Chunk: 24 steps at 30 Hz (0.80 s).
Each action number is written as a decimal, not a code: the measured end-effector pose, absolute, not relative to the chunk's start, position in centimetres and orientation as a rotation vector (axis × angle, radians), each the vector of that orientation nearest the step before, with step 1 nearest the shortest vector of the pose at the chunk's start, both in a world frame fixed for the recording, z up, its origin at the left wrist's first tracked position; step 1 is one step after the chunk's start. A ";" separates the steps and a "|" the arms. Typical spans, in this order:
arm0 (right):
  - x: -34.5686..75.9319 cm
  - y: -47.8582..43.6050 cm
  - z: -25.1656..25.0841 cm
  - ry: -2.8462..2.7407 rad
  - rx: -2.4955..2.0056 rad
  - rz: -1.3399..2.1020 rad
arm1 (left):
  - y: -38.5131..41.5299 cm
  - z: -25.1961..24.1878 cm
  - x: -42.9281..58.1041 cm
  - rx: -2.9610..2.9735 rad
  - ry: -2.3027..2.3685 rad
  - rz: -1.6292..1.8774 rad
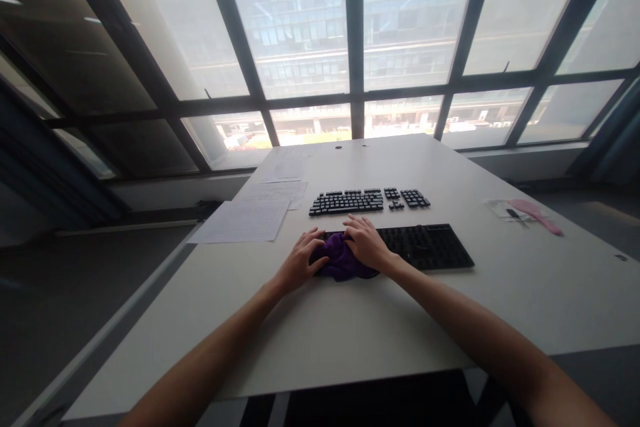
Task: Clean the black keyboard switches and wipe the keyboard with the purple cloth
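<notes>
A black keyboard base (430,250), its keycaps off, lies flat on the white table in front of me. A crumpled purple cloth (343,259) covers part of its left half. My right hand (367,243) presses on the cloth from above, fingers bent over it and fingertips near the board's far edge. At the board's left end, my left hand (300,259) grips around the corner, its thumb over the cloth's edge. Just beyond the board, the loose dark keycaps (346,201) stand in keyboard order, with the number-pad keycaps (415,198) grouped at the right.
Printed paper sheets (245,220) lie at the table's left edge. A pink-handled tool (535,213) and a clear plastic bag (497,209) with small dark parts sit at the right. Large windows (305,27) rise behind the white table (375,333).
</notes>
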State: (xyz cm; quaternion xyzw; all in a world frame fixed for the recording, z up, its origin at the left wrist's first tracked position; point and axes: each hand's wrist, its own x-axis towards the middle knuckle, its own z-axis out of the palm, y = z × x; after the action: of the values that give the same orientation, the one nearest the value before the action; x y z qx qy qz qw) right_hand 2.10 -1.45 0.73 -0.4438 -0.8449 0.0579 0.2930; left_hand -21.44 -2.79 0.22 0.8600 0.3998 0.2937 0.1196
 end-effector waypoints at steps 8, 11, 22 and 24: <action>2.4 -3.0 4.1 -1.794 -0.975 0.471 | -4.3 3.2 -20.6 1.632 1.186 1.145; 3.0 -3.1 5.3 -1.738 -0.975 0.485 | -3.3 4.3 -19.9 1.511 1.223 1.204; 4.0 -3.5 1.8 -2.087 -1.468 0.090 | -2.8 2.9 -17.3 2.601 1.370 0.941; 3.7 -4.3 0.5 -2.232 -1.324 0.085 | -3.6 1.7 -17.0 2.713 1.164 0.757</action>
State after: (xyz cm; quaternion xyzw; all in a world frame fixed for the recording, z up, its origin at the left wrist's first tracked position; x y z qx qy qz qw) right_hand 3.69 -4.32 0.54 -0.4911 -0.8279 0.0315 0.2691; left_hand -17.03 -3.64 1.74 0.8892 0.3814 0.2482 0.0470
